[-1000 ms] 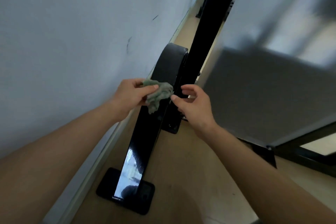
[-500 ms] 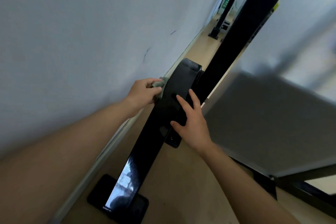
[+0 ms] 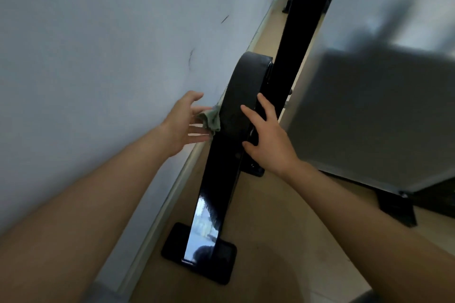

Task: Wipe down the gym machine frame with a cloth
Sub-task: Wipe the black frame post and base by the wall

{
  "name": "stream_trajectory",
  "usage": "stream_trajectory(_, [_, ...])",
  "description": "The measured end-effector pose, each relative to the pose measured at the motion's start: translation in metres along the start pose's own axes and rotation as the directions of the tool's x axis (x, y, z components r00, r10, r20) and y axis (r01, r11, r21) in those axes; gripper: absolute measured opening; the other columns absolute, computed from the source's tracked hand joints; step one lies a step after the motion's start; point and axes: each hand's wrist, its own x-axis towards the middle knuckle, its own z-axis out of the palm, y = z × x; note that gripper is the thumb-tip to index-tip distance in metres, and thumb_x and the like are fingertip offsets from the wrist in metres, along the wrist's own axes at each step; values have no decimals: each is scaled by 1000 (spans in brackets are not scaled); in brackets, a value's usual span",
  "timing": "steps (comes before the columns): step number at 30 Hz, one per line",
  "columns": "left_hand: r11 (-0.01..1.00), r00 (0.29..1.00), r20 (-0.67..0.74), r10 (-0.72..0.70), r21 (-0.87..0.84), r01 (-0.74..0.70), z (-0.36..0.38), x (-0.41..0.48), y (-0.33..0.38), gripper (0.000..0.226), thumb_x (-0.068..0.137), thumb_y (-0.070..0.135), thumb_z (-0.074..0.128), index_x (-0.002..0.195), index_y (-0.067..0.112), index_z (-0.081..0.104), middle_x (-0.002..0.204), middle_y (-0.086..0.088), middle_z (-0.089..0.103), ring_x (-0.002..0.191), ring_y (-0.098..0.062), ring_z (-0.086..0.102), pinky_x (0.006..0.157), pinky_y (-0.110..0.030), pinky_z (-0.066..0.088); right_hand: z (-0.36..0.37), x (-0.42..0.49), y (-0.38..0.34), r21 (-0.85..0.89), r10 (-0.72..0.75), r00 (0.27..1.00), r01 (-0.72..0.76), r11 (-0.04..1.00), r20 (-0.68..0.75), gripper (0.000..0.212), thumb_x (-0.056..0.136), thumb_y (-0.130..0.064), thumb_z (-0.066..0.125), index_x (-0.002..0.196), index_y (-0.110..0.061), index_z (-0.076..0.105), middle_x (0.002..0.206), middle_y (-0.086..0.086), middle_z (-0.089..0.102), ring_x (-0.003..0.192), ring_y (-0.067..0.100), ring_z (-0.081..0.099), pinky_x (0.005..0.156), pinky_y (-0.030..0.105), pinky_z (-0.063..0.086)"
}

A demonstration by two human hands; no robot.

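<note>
**Cloth barely held at frame's wall side**

Left hand [image 3: 181, 124]: fingers spread wide, green cloth [image 3: 212, 118] bunched at their tips, touching the left edge of the black gym machine frame [image 3: 216, 179], near the wall [image 3: 98, 56]. Right hand [image 3: 269, 140]: flat on the frame's curved part, fingers straight, holding nothing. Risk: with so slack a hold, the cloth could slip into the narrow gap between frame and wall. Bunched, it probably wipes only a thin strip.

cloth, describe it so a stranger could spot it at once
Find the pale wall on the left, then the black machine frame slanting up beside it. The left hand holds the cloth against its wall side: a small crumpled grey-green wad, the only soft thing there.
</note>
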Motion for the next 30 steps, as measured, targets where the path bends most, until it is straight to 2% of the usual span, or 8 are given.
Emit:
stream_trajectory(2, [991,996,18,91,-104,-88,7,1,3,54,98,53,40,117,14,73,121,-13,66,113,-32,65,102,-44,53,1,0,4,-4,-20,1000,20,1000,-4,91,83,-12,80,155,-35,31,165,-19,-8,140,23,41,91,31,55])
stream_trajectory(5, [987,991,36,129,-104,-125,12,0,4,56,98,54,38,121,17,73,133,-14,65,123,-32,61,109,-46,48,1,0,8,-25,-37,999,37,999,6,95,81,-14,83,155,-36,29,166,-17,-10,125,24,55,84,33,57])
stream_trajectory(8, [994,994,33,107,-15,-106,8,-4,-4,55,98,54,38,118,17,74,127,-12,68,121,-31,63,105,-46,51,3,1,10,-51,-45,999,45,998,13,96,80,-16,83,155,-36,27,166,-14,-10,116,24,59,72,30,53])
stream_trajectory(10, [996,997,20,76,52,-77,4,-7,-11,54,99,54,38,115,17,74,125,-12,69,117,-30,65,99,-44,55,4,1,11,-52,-47,999,47,998,4,95,80,-15,82,155,-35,28,167,-12,-9,123,26,56,71,28,49])
stream_trajectory(14, [989,999,-10,-46,142,47,-3,-13,-29,57,99,55,38,118,12,70,121,-16,68,111,-32,67,92,-41,56,7,0,6,-16,-34,999,33,999,-16,93,82,-10,79,156,-32,27,167,-10,-10,139,30,42,87,34,55])
stream_trajectory(21, [953,958,-86,-275,110,283,-7,-17,-76,69,98,59,41,133,3,61,132,-20,61,122,-39,61,104,-51,51,8,-4,7,47,-32,999,31,998,27,93,84,-8,76,157,-31,25,167,-7,-13,112,22,58,68,22,40])
stream_trajectory(26, [861,884,-150,-442,206,465,-18,-18,-127,72,99,61,38,145,6,47,142,-22,53,113,-38,63,87,-44,57,7,0,7,80,-41,999,40,996,16,92,82,-7,78,156,-29,29,167,-4,-10,117,25,57,75,27,48])
stream_trajectory(30, [822,846,-169,-506,202,533,-22,-20,-154,68,104,54,32,156,10,31,152,-24,42,98,-36,65,74,-42,59,6,-1,9,83,-57,998,55,995,21,92,83,-8,79,156,-30,28,167,-5,-10,129,25,51,91,35,56])
